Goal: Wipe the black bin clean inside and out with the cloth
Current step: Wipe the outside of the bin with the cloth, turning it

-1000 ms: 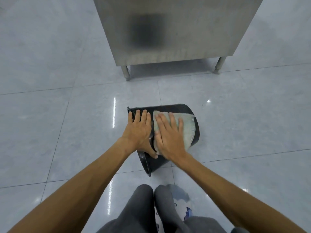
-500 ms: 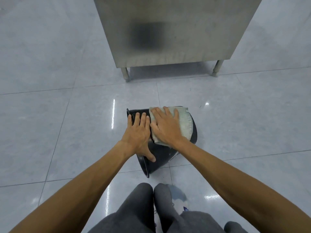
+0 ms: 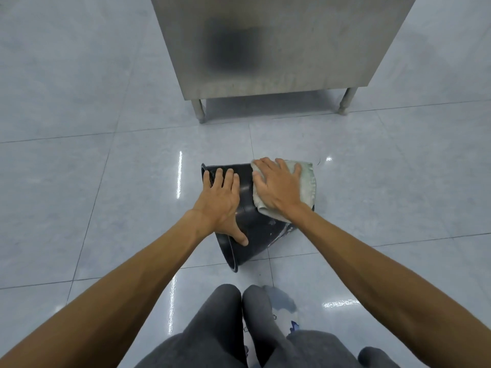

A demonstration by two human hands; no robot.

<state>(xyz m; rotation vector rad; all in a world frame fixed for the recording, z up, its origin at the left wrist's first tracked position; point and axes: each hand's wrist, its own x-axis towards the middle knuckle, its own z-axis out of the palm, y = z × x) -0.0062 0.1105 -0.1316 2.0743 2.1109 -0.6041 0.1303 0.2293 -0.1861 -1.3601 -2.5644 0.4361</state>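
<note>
Over the last second we see the right hand (image 3: 276, 187) slide the cloth (image 3: 307, 181) along the outer wall of the black bin (image 3: 255, 235), away from the left hand (image 3: 221, 200) and toward the closed base end. A strip of bare black wall now shows between the two hands, where before they lay almost side by side. We take this as one stroke of the outside wipe reaching its far end. The inside looks not yet attended to, so we judge the task well short of done. The bin lies on its side on the tiled floor (image 3: 106, 195), just in front of the person's knees and near the steel cabinet (image 3: 279, 49), with its open rim to the left. The right palm presses flat on the cloth with the fingers (image 3: 268, 166) straight and slightly spread. The left hand rests flat on the wall near the rim to steady it, fingers a little apart and thumb (image 3: 241, 240) splayed down the side. Pale streaks near the base may be moisture or residue; we cannot tell.
</note>
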